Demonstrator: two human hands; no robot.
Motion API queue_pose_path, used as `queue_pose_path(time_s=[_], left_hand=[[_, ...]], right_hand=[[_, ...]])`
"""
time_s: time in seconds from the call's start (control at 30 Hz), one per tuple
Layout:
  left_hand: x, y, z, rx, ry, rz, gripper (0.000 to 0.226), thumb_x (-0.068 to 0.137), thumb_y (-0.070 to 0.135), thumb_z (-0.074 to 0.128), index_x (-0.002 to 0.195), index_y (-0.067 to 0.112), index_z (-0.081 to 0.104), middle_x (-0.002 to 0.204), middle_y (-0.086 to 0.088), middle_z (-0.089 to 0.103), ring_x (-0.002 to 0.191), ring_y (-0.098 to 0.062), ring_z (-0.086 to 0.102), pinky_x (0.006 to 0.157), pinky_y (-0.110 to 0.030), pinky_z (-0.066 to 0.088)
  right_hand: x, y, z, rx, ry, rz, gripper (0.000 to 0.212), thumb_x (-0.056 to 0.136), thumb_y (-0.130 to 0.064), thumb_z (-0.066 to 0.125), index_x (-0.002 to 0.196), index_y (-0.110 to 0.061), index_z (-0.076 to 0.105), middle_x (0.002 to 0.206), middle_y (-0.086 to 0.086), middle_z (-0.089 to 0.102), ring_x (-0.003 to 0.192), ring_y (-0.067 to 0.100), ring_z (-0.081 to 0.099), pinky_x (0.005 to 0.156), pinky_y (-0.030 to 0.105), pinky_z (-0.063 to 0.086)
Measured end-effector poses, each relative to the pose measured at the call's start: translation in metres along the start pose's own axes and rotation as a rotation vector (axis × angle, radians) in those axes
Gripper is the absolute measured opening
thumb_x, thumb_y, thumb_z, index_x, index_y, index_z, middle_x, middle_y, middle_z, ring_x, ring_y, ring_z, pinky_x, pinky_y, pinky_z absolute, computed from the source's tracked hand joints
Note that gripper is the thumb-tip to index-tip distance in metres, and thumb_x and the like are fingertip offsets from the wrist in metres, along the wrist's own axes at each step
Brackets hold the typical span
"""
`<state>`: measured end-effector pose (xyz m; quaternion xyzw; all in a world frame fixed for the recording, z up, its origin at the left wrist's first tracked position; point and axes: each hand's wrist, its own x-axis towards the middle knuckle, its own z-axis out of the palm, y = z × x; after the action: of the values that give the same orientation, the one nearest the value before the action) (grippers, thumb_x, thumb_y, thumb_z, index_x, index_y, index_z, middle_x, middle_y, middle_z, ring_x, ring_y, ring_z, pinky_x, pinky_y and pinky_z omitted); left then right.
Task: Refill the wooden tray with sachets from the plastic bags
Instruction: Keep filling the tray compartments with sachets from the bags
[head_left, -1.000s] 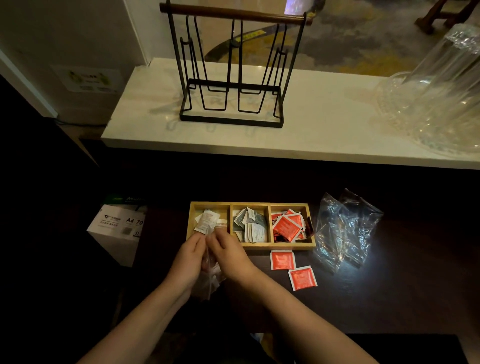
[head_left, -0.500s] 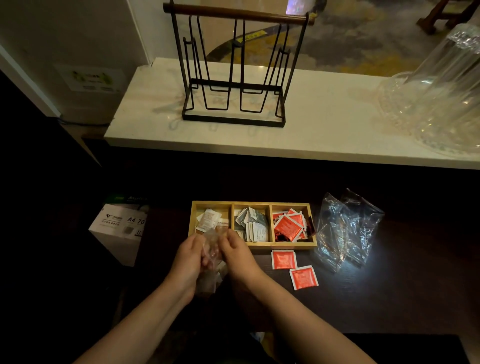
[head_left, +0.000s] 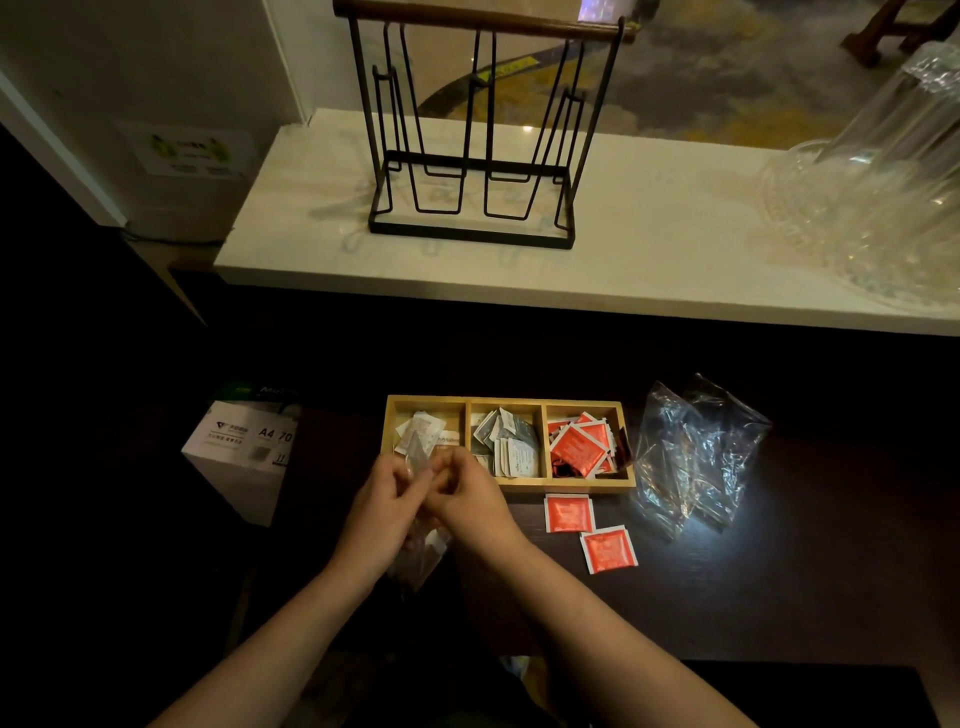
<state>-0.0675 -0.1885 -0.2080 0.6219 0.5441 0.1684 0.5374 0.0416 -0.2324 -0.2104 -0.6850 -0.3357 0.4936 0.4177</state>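
A dark table (head_left: 779, 597) carries a wooden tray (head_left: 511, 486) with three compartments: white sachets at 9 o'clock, grey ones in the middle, red sachets (head_left: 579, 447) at 3 o'clock. Two empty plastic bags (head_left: 696, 452) lie crumpled just at 3 o'clock of the tray. The left hand (head_left: 376, 512) and right hand (head_left: 467, 499) together pinch a clear sachet bag (head_left: 418, 556) at the tray's 7 o'clock corner. Two loose red sachets (head_left: 569, 513) lie at 5 o'clock, near the tray.

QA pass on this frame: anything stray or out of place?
Yes. Two red square sachets lie loose on the dark table, just in front of the three-compartment wooden tray, outside its red-filled right compartment.
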Motion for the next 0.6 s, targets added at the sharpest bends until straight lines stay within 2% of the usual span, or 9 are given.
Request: queue_pose_path(time_s=[0.13, 0.23, 0.37, 0.5, 0.6], left_hand=[[-0.005, -0.001, -0.003, 0.258, 0.03, 0.081, 0.02, 0.092, 0.016, 0.053, 0.083, 0.028, 0.039, 0.065, -0.002, 0.058, 0.049, -0.011, 0.054, 0.045, -0.022, 0.039], [-0.013, 0.002, -0.004, 0.45, 0.028, 0.098, 0.024, 0.089, 0.014, 0.055, 0.097, 0.027, 0.036, 0.069, 0.003, 0.057, 0.056, -0.008, 0.057, 0.047, -0.023, 0.042], [-0.021, 0.007, -0.005, 0.622, 0.045, 0.175, 0.032, 0.089, 0.023, 0.054, 0.118, 0.025, 0.039, 0.075, 0.008, 0.057, 0.063, -0.005, 0.058, 0.048, -0.02, 0.038], [-0.021, 0.011, -0.007, 0.683, 0.134, 0.217, 0.02, 0.094, 0.024, 0.047, 0.113, 0.021, 0.048, 0.083, 0.005, 0.063, 0.064, -0.008, 0.056, 0.046, -0.019, 0.034], [-0.017, 0.01, -0.01, 0.695, 0.179, 0.22, 0.016, 0.095, 0.02, 0.047, 0.108, 0.018, 0.055, 0.092, 0.0, 0.066, 0.069, -0.008, 0.051, 0.048, -0.018, 0.032]], right_hand=[[-0.003, 0.002, 0.001, 0.011, 0.058, -0.041, 0.03, 0.079, -0.002, 0.067, 0.081, -0.027, 0.05, 0.072, -0.006, 0.054, 0.067, 0.007, 0.054, 0.068, 0.026, 0.051], [-0.004, 0.003, 0.0, 0.044, 0.073, -0.049, 0.03, 0.075, -0.002, 0.071, 0.08, -0.025, 0.052, 0.073, -0.003, 0.057, 0.067, 0.008, 0.057, 0.06, 0.014, 0.05], [-0.005, 0.002, -0.003, 0.042, 0.059, -0.053, 0.025, 0.076, -0.004, 0.072, 0.08, -0.021, 0.055, 0.074, -0.001, 0.06, 0.067, 0.007, 0.059, 0.056, 0.012, 0.05], [-0.006, 0.002, -0.002, 0.066, 0.043, -0.047, 0.016, 0.079, -0.007, 0.072, 0.08, -0.018, 0.059, 0.07, 0.0, 0.062, 0.059, 0.004, 0.062, 0.054, 0.014, 0.052], [-0.006, 0.003, -0.002, 0.031, 0.058, -0.033, 0.018, 0.08, -0.008, 0.071, 0.078, -0.021, 0.06, 0.074, 0.004, 0.065, 0.065, 0.012, 0.066, 0.062, 0.022, 0.058]])
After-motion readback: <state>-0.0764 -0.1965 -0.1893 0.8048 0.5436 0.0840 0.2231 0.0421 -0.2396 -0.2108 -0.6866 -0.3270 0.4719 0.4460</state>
